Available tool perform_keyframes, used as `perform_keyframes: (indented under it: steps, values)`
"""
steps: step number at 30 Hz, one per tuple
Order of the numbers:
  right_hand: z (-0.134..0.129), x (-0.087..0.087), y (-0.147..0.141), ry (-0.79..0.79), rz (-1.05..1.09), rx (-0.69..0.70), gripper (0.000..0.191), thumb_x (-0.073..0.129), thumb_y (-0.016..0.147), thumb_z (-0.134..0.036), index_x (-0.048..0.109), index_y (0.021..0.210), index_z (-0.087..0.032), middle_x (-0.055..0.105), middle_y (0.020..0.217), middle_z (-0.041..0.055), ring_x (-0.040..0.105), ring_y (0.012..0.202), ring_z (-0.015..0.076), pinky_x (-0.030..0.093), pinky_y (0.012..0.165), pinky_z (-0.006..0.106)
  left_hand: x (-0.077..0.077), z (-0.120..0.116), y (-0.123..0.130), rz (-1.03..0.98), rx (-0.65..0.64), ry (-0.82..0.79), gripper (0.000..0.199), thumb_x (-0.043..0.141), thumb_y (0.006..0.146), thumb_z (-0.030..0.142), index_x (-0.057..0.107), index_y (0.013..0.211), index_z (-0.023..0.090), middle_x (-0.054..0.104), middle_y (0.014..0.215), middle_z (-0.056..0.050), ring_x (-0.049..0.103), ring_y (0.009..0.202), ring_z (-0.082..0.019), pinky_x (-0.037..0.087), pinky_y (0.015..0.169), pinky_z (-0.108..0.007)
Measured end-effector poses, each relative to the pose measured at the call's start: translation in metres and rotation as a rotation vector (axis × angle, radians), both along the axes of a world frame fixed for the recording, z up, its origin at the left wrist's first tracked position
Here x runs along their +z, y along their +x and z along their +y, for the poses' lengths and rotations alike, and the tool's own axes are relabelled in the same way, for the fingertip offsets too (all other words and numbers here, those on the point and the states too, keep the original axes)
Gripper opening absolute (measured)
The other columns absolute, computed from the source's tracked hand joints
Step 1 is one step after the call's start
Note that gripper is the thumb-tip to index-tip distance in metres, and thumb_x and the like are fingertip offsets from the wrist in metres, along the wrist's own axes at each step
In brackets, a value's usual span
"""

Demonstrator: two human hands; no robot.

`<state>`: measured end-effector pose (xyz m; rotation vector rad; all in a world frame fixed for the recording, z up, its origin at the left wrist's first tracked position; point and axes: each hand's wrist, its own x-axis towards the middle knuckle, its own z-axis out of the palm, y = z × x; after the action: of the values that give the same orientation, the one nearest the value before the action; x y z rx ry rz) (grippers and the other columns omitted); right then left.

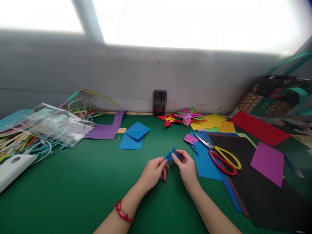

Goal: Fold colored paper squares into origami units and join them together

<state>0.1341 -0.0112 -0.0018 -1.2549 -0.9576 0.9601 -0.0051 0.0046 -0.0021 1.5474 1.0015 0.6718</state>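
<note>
Between my two hands, just above the green table, is a small folded piece of blue paper (pixel 169 156). My left hand (pixel 153 169) pinches its left end between thumb and finger. On the other side, my right hand (pixel 186 167) grips the right part, its thumb pressed on the paper near an upright blue point. Two blue paper squares (pixel 137 130) lie overlapped beyond my left hand. Close to my right hand are a pink folded paper piece (pixel 191 139) and a small blue folded one (pixel 195 148).
Scissors (pixel 225 159) with red and yellow handles lie on blue and black sheets at right. Folded paper stars (pixel 187 116) sit by the wall. Purple paper (pixel 104 131), a clear plastic bag (pixel 70 130) and a white power strip (pixel 17 167) are at left.
</note>
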Motion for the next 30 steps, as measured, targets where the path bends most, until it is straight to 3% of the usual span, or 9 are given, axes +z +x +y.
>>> perform_keyframes:
  steps: [5,11,17,23,27,30]
  values:
    - [0.001,-0.001,0.002,0.005,0.047,0.038,0.02,0.064,0.069,-0.034,0.058,0.081,-0.018,0.06,0.076,0.0018,0.056,0.073,0.0171,0.045,0.064,0.027,0.005,0.002,-0.002,-0.114,-0.045,-0.083,0.034,0.034,0.084,0.042,0.05,0.072,0.015,0.059,0.05,-0.002,0.051,0.043,-0.012,0.04,0.046,-0.022]
    - [0.0,0.005,0.001,0.011,0.026,0.083,0.018,0.064,0.07,-0.033,0.058,0.078,-0.018,0.061,0.074,0.0018,0.057,0.073,0.0171,0.045,0.066,0.027,0.015,0.0,-0.004,-0.078,-0.07,-0.023,0.027,0.046,0.08,0.04,0.052,0.082,0.015,0.064,0.068,-0.004,0.057,0.059,-0.013,0.043,0.057,-0.023]
    - [0.0,0.007,0.0,0.007,-0.007,0.142,0.017,0.065,0.069,-0.031,0.059,0.077,-0.016,0.062,0.073,0.0023,0.058,0.072,0.0167,0.046,0.066,0.026,0.008,0.001,-0.003,-0.131,-0.077,-0.079,0.029,0.039,0.083,0.041,0.049,0.075,0.014,0.06,0.055,-0.003,0.055,0.048,-0.013,0.042,0.047,-0.022]
    - [0.0,0.006,-0.003,-0.014,0.016,0.152,0.025,0.063,0.07,-0.035,0.054,0.088,-0.019,0.057,0.074,0.0011,0.054,0.06,0.0131,0.042,0.039,0.019,0.01,0.003,-0.004,-0.197,-0.054,-0.12,0.028,0.041,0.082,0.039,0.047,0.069,0.015,0.058,0.048,-0.001,0.053,0.039,-0.011,0.036,0.04,-0.018]
    - [0.0,0.006,-0.001,-0.054,-0.017,0.275,0.021,0.057,0.076,-0.037,0.052,0.073,-0.018,0.046,0.049,-0.0057,0.04,0.037,0.0061,0.032,0.03,0.016,0.009,0.004,-0.006,-0.216,-0.062,-0.149,0.03,0.042,0.082,0.043,0.047,0.071,0.015,0.053,0.042,0.002,0.049,0.034,-0.009,0.033,0.035,-0.017]
    - [0.0,0.005,0.001,-0.075,0.021,0.338,0.024,0.055,0.077,-0.039,0.049,0.068,-0.017,0.047,0.046,-0.0056,0.039,0.034,0.0052,0.03,0.029,0.015,0.007,0.004,-0.007,-0.194,-0.074,-0.136,0.03,0.042,0.081,0.043,0.048,0.072,0.015,0.048,0.039,0.005,0.044,0.031,-0.008,0.031,0.032,-0.017]
